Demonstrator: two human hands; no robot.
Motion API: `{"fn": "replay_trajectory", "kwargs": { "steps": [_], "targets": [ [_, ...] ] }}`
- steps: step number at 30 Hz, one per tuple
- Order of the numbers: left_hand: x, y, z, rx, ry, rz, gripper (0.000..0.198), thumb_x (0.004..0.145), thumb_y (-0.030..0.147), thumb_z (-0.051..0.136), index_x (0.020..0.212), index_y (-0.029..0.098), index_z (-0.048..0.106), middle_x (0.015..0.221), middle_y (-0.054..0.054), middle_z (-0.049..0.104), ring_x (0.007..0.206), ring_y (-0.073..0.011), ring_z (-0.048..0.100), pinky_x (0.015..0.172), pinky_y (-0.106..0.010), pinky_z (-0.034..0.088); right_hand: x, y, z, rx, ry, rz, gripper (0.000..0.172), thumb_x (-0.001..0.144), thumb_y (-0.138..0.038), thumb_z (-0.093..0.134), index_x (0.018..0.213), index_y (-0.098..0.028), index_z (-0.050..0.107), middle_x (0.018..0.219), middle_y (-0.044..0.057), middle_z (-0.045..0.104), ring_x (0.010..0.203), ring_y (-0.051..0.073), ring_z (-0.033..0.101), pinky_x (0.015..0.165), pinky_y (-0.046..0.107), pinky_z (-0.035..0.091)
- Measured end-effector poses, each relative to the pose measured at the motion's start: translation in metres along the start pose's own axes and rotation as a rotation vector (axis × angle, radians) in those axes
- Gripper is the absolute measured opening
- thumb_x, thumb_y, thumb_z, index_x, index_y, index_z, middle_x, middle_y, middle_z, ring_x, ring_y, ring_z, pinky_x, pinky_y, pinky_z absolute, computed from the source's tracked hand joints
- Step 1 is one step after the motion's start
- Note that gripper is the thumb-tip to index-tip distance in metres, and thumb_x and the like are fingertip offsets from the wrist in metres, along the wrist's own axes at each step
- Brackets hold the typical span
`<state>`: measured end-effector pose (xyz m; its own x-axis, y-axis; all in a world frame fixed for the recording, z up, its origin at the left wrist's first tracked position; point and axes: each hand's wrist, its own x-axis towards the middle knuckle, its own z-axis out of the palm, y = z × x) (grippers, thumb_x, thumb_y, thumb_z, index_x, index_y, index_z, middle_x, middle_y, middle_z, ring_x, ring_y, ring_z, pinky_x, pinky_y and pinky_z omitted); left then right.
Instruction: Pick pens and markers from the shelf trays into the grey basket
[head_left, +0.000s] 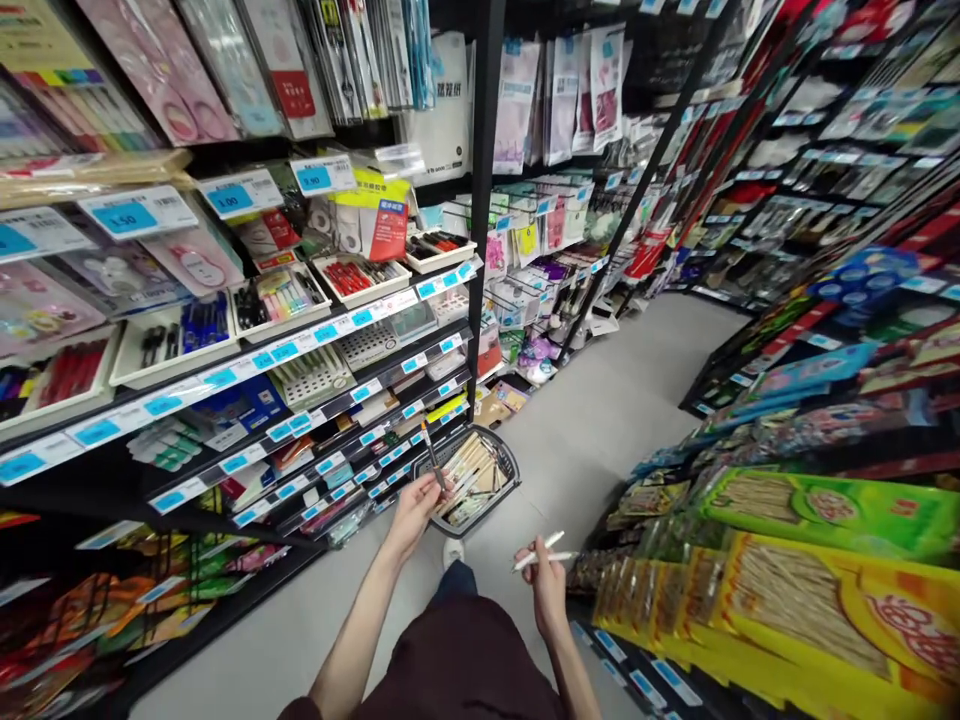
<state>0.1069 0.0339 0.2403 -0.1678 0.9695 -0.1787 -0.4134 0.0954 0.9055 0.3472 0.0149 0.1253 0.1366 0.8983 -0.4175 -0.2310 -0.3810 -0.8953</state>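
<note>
My left hand (417, 512) is closed around a dark pen (432, 454) with an orange part near its top, held upright. It is above the near left rim of a dark grey shopping basket (513, 462). Inside that basket lie several long, slim, pale and wood-coloured items (477, 466), too small to name surely. Off to the right, apart from the basket, my right hand (546, 578) is closed on white pens (556, 554), at least two, which stick out at slightly different angles.
Left, a shelf (330, 330) carries trays of red pens (358, 282), blue pens (213, 326) and highlighters (283, 296), with price tags along its edges. Right, yellow snack bags (802, 610) and green packs (817, 508) jut toward the aisle. Grey floor (600, 400) runs ahead between shelves.
</note>
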Motion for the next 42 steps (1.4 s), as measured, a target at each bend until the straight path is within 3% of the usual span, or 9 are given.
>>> {"fn": "replay_trajectory", "kwargs": {
  "steps": [4,9,19,29,33,36,42],
  "targets": [
    [-0.021,-0.003,-0.006,0.075,-0.011,-0.005,0.045,0.077,0.042,0.077,0.111,0.013,0.070,0.093,-0.011,0.071,0.079,-0.0166,0.063,0.073,-0.027,0.045,-0.018,0.017,-0.019,0.067,-0.008,0.074,0.051,0.070,-0.067,0.067,0.077,-0.017,0.060,0.065,0.003,0.070,0.042,0.010,0.040,0.045,0.025,0.029],
    [-0.024,0.004,-0.006,0.070,-0.039,-0.004,0.045,0.077,0.042,0.076,0.110,0.012,0.069,0.089,-0.009,0.068,0.075,-0.0147,0.060,0.071,-0.026,0.045,-0.030,0.012,-0.038,0.139,0.035,0.084,0.045,0.069,-0.060,0.070,0.077,-0.017,0.061,0.067,0.004,0.071,0.043,0.010,0.041,0.045,0.026,0.031],
    [-0.015,0.025,0.047,0.028,-0.163,0.083,0.044,0.080,0.041,0.074,0.113,0.013,0.068,0.087,-0.007,0.065,0.076,-0.0142,0.056,0.074,-0.028,0.044,-0.031,0.011,-0.044,0.190,0.018,0.059,0.042,0.070,-0.056,0.071,0.077,-0.015,0.062,0.067,0.004,0.071,0.043,0.010,0.041,0.044,0.024,0.032],
    [-0.035,0.028,0.057,0.041,-0.200,0.085,0.040,0.081,0.039,0.074,0.112,0.014,0.069,0.087,-0.006,0.065,0.074,-0.0133,0.056,0.074,-0.027,0.043,-0.037,0.011,-0.056,0.186,0.015,0.047,0.046,0.067,-0.058,0.072,0.079,-0.014,0.062,0.065,0.004,0.070,0.041,0.009,0.042,0.043,0.023,0.030],
    [-0.035,0.023,0.066,0.033,-0.199,0.070,0.041,0.079,0.038,0.075,0.111,0.013,0.068,0.088,-0.007,0.065,0.074,-0.0134,0.056,0.074,-0.028,0.044,-0.044,0.008,-0.066,0.203,0.018,0.068,0.051,0.066,-0.064,0.071,0.079,-0.015,0.060,0.049,-0.001,0.061,0.034,0.006,0.031,0.039,0.021,0.019],
    [-0.032,0.020,0.076,0.036,-0.204,0.070,0.039,0.074,0.036,0.080,0.105,0.014,0.068,0.087,-0.006,0.066,0.076,-0.0140,0.059,0.076,-0.028,0.045,-0.050,0.004,-0.071,0.206,0.023,0.111,0.054,0.065,-0.067,0.069,0.080,-0.016,0.059,0.042,-0.003,0.054,0.032,0.006,0.028,0.038,0.019,0.014],
    [-0.033,0.023,0.097,0.105,-0.250,0.093,0.034,0.062,0.029,0.087,0.085,0.015,0.066,0.077,-0.002,0.067,0.074,-0.0137,0.060,0.073,-0.025,0.045,-0.051,0.010,-0.075,0.188,0.002,0.086,0.050,0.070,-0.065,0.066,0.084,-0.017,0.059,0.038,-0.006,0.050,0.032,0.008,0.030,0.035,0.018,0.015]
  ]
}}
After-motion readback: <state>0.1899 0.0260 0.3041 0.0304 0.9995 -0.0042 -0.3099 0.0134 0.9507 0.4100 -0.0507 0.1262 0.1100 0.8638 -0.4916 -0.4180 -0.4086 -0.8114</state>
